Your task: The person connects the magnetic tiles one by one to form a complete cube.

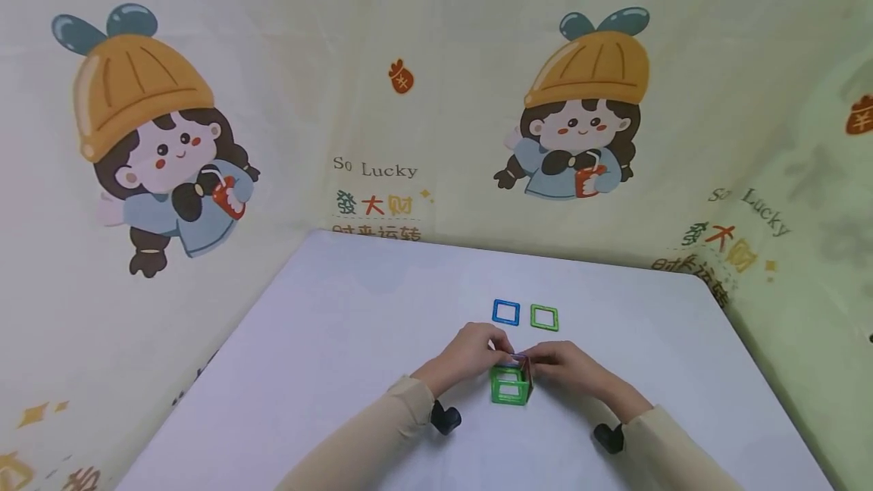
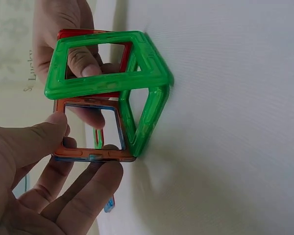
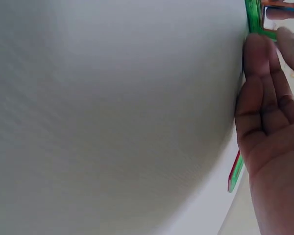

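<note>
Square magnetic tiles with hollow middles form a partly built box on the white table. A green tile (image 2: 105,85) stands beside a red tile (image 2: 125,56), and another green tile (image 2: 149,117) lies under them. My left hand (image 1: 470,354) pinches an orange tile with a blue edge (image 2: 83,152) between thumb and fingers, close against the box. From the other side my right hand (image 1: 569,362) holds the red tile, its thumb visible through the window in the left wrist view. Its fingertips (image 3: 257,49) lie low by the green edge in the right wrist view.
Beyond the box, a blue tile (image 1: 506,301) and a green tile (image 1: 544,307) lie flat on the white table (image 1: 273,370). Black wrist cameras (image 1: 446,420) hang under both forearms. A printed cloth (image 1: 443,120) surrounds the table's back and sides.
</note>
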`<state>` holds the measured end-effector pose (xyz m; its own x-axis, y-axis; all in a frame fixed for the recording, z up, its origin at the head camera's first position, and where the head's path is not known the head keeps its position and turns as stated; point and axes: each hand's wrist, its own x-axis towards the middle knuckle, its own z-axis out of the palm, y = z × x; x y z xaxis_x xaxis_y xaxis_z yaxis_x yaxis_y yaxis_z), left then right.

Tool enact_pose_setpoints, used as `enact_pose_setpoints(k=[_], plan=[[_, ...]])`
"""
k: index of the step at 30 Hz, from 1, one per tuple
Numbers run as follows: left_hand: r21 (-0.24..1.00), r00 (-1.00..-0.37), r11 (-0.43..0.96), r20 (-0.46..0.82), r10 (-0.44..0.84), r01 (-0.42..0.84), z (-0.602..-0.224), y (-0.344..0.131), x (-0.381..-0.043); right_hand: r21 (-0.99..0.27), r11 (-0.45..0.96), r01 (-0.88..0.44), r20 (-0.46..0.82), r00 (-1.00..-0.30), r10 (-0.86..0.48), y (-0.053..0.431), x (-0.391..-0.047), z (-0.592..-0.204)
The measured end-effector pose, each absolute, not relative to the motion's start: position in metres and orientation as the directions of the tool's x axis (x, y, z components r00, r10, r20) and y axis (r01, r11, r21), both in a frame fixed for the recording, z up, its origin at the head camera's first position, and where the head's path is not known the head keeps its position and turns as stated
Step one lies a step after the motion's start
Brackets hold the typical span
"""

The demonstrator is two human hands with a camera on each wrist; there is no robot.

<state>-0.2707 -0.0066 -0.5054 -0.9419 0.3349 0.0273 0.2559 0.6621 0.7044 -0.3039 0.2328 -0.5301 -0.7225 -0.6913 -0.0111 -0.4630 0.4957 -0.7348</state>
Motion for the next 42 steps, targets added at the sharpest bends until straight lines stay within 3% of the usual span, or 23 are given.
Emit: enact_pose_setpoints(k=[6, 11, 18, 21, 28, 32, 42], plan=[[0.715, -0.941, 0.651, 0.028, 0.338, 0.255, -0.508, -0.012, -0.277, -0.741, 0.476, -0.474, -0.024, -0.69, -0.724, 0.229, -0.314, -0.527], [0.746, -0.936, 0.63, -0.023, 0.351, 0.218, -0.508, -0.015, -0.285, -0.722, 0.506, -0.472, -0.028, -0.71, -0.703, 0.229, -0.317, -0.529], [0.799, -0.959, 0.594, -0.086, 0.27, 0.096, -0.51, -0.019, -0.301, -0.69, 0.541, -0.481, -0.009, -0.742, -0.67, 0.236, -0.316, -0.525], [0.738, -0.967, 0.664, -0.068, 0.247, 0.118, -0.509, -0.02, -0.312, -0.693, 0.545, -0.471, -0.006, -0.753, -0.658, 0.239, -0.316, -0.523], [0.447, -0.958, 0.867, -0.072, 0.279, 0.219, -0.509, -0.014, -0.331, -0.693, 0.589, -0.415, -0.029, -0.801, -0.598, 0.245, -0.311, -0.523], [0.365, -0.946, 0.895, -0.093, 0.31, 0.258, -0.513, -0.01, -0.334, -0.692, 0.606, -0.392, -0.024, -0.826, -0.563, 0.247, -0.308, -0.524], [0.208, -0.962, 0.94, 0.02, 0.273, 0.271, -0.523, -0.02, -0.339, -0.611, 0.715, -0.34, 0.014, -0.908, -0.419, 0.244, -0.291, -0.523]])
